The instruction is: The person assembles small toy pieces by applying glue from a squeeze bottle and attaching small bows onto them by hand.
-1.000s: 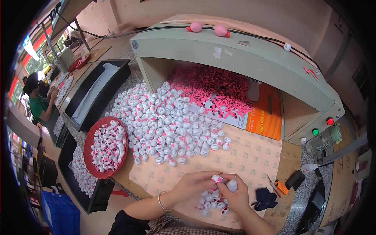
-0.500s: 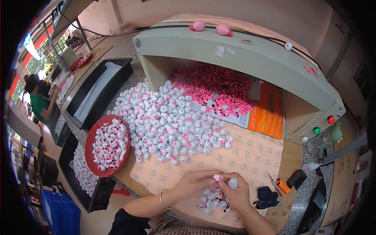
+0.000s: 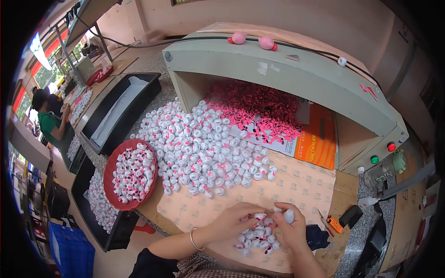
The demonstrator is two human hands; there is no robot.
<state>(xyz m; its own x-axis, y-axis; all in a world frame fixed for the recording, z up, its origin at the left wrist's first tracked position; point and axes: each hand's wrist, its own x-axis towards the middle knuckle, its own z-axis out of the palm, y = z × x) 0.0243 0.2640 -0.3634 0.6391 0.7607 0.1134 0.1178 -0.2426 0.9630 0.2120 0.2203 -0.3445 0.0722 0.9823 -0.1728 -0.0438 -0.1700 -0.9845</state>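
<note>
My left hand (image 3: 232, 223), with a bangle on its wrist, has its fingers closed on a small white piece with a pink part (image 3: 260, 216). Close beside it, my right hand (image 3: 293, 231) is wrapped round a small white squeeze bottle (image 3: 289, 216); its nozzle is hidden by the fingers. Under both hands lies a little heap of white pieces with pink and dark marks (image 3: 259, 241). Beyond them spreads a large pile of round white pieces (image 3: 199, 153), several with pink bits showing.
A grey-green housing (image 3: 278, 60) arches over many small pink parts (image 3: 259, 109). At left are a red bowl of pieces (image 3: 107, 178) and black trays (image 3: 121, 111). Tweezers (image 3: 326, 223), an orange lighter (image 3: 334, 224) and dark cloth (image 3: 317, 237) lie right. A co-worker (image 3: 48, 123) sits far left.
My right hand has shifted slightly right with the bottle, away from the left fingers. My left fingers have lowered a little over the heap. The whole view has tilted slightly.
</note>
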